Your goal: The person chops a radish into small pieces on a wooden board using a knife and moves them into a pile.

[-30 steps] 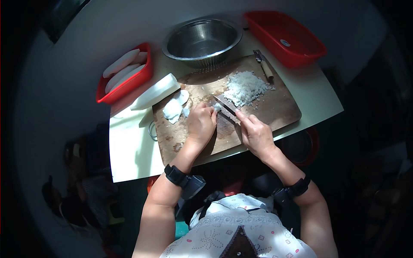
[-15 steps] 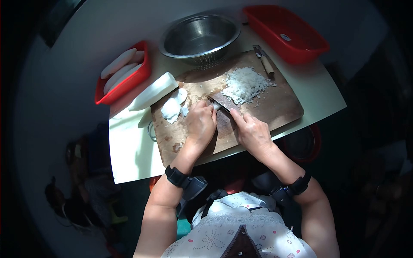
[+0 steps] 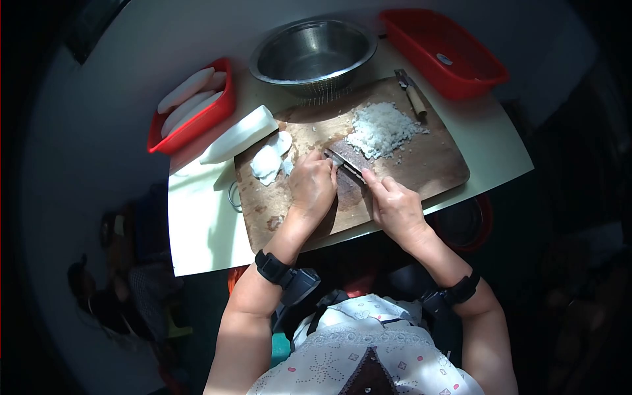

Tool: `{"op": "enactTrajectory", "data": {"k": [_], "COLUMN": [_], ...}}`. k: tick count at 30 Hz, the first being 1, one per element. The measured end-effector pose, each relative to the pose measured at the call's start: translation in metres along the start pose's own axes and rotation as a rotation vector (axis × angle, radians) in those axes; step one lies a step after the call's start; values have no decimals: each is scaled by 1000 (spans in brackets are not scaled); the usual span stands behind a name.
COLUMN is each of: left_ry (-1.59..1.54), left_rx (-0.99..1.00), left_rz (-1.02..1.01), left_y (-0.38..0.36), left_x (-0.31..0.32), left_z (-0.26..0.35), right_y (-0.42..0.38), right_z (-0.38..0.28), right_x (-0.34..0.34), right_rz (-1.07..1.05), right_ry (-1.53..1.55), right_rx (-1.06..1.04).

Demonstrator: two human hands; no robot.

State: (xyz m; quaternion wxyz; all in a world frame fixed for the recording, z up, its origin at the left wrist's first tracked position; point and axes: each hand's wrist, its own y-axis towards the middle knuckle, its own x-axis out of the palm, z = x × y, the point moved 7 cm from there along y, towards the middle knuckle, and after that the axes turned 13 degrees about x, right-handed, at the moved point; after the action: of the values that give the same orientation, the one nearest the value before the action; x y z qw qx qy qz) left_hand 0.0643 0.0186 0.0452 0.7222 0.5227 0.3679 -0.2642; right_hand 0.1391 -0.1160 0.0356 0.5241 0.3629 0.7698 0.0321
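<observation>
My left hand (image 3: 313,185) is closed, its fingertips pinching a small white radish piece (image 3: 336,160) on the wooden cutting board (image 3: 438,161). In my right hand (image 3: 399,208) is a knife (image 3: 353,158), its broad dark blade lying against that piece. Fingers partly hide the piece and the knife's handle. Beyond the blade lies a heap of finely chopped white radish (image 3: 383,130). Several radish slices (image 3: 268,163) rest left of my left hand. A long peeled white radish (image 3: 240,136) lies across the board's left edge.
Behind the board stands a steel basin (image 3: 263,76) on a perforated base. A red basket (image 3: 225,108) of whole radishes is at left; another red basket (image 3: 454,79) stands at back right. A wooden-handled tool (image 3: 414,97) lies on the board. A person (image 3: 118,303) is at far left.
The knife and my right hand have shifted slightly right, towards me. My left hand stays pinched on the radish piece. The whole view has moved a little.
</observation>
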Motion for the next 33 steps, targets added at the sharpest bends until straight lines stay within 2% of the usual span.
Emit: {"op": "enactTrajectory", "data": {"k": [3, 9, 19, 28, 33], "left_ry": [-1, -10, -44, -94, -84], "left_rx": [16, 10, -37, -31, -33], "left_rz": [25, 8, 9, 25, 60], "left_y": [0, -2, -2, -5, -10], "left_x": [0, 0, 3, 3, 5], "left_z": [2, 0, -6, -5, -6], "right_y": [2, 7, 3, 12, 5], "right_z": [-9, 5, 0, 0, 5], "right_x": [8, 5, 0, 6, -1], "right_rz": [-16, -22, -6, -53, -19], "right_ry": [-101, 73, 54, -1, 77], "right_rx": [4, 89, 14, 25, 52]}}
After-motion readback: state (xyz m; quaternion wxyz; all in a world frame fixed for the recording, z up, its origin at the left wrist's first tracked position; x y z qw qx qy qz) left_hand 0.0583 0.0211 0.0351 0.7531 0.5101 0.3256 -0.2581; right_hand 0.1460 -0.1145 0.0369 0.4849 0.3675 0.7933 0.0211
